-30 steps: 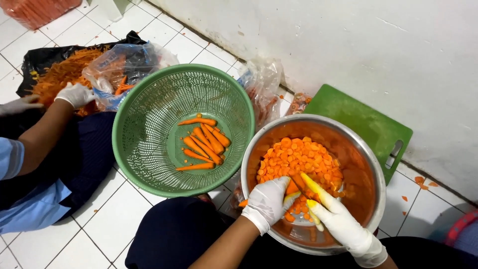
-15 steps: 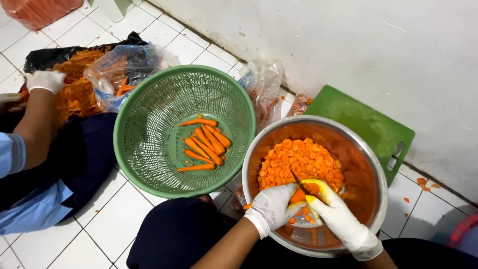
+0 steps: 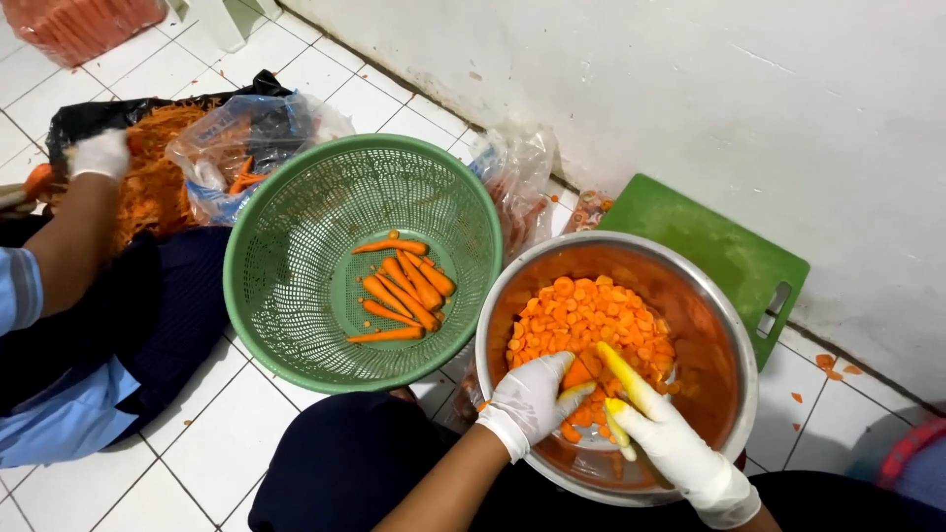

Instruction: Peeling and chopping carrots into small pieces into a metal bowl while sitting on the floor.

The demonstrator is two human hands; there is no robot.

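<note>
In the head view, the steel bowl (image 3: pixel 724 325) stands on the white tiled floor (image 3: pixel 212 433), and it is the landmark here. Inside it lies a heap of carrot slices (image 3: pixel 581 315). Over its near rim the left hand (image 3: pixel 532 399), in a white glove, has its fingers closed around a carrot piece (image 3: pixel 576 372). Just beside it the right hand (image 3: pixel 670 443), also gloved, grips a yellow-handled knife (image 3: pixel 623 379).

Left of the bowl, with rims almost touching, stands a green plastic basket (image 3: pixel 286 256) with whole peeled carrots (image 3: pixel 399 291) at its bottom. Behind the bowl a green cutting board (image 3: pixel 709 241) lies against the wall. Far left, another person's gloved hand (image 3: pixel 99 153) rests on carrot peelings (image 3: pixel 158 182). Free floor remains only in front of the basket.
</note>
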